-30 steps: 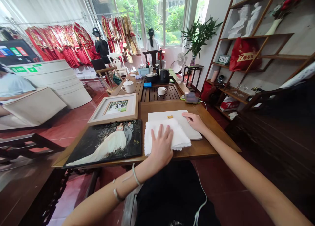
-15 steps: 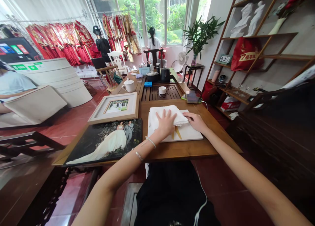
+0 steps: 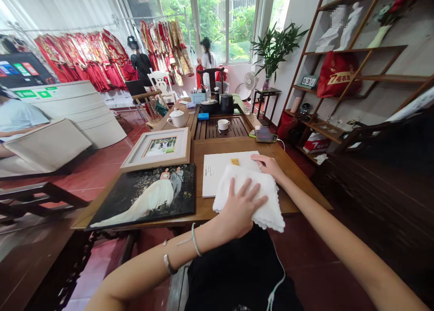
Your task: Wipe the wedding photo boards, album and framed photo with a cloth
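Note:
My left hand point(image 3: 241, 207) lies flat with fingers spread on a white cloth point(image 3: 252, 194), pressing it onto the near edge of a white rectangular board point(image 3: 219, 173) on the wooden table point(image 3: 294, 184). Part of the cloth hangs over the table's front edge. My right hand point(image 3: 269, 165) rests on the board's right side, fingers flat on it. A small gold mark point(image 3: 234, 161) shows near the board's far edge.
A large wedding photo print point(image 3: 145, 195) lies to the left, with a framed photo point(image 3: 158, 149) behind it. Farther back stand a tea tray point(image 3: 217, 128), teapot point(image 3: 176, 119), cup point(image 3: 223, 124) and kettle point(image 3: 226, 103). Shelves point(image 3: 356, 76) stand on the right; people stand by the clothes racks.
My left hand has drawn the cloth from the board's far part back toward me to the table's front edge. The right hand has stayed on the board.

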Action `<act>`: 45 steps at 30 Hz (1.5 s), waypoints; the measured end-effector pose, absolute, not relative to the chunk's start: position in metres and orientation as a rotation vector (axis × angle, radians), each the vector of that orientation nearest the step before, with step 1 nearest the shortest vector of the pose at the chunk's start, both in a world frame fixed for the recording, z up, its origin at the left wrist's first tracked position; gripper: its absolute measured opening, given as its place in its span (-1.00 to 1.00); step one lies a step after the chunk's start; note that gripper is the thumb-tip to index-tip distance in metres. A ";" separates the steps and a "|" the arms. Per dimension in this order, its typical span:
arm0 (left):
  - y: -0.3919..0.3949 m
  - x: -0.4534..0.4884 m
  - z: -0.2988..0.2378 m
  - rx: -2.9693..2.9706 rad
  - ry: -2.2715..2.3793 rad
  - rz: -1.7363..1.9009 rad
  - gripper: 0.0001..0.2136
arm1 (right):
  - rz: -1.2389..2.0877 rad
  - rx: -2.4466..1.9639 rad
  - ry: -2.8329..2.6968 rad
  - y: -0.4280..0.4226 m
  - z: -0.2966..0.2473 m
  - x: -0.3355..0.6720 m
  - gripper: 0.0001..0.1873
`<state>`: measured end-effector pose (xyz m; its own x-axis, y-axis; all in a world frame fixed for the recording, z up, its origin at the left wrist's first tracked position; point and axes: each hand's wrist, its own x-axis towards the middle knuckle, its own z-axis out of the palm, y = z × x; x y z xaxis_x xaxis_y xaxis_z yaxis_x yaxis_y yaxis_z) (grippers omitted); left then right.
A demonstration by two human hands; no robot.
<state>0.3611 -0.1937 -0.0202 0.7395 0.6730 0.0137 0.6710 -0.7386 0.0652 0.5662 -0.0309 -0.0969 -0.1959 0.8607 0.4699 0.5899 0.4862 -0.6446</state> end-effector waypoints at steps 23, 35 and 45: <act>-0.086 0.332 -0.020 2.694 1.846 0.098 -0.47 | 0.375 -1.210 -1.916 -0.035 -0.094 0.564 -0.60; -0.037 0.363 -0.023 2.768 1.638 0.105 -0.47 | 0.358 -1.208 -1.963 -0.037 -0.090 0.563 -0.58; -0.081 0.353 -0.024 2.749 1.860 0.091 -0.64 | 0.382 -1.162 -1.975 -0.036 -0.094 0.558 -0.61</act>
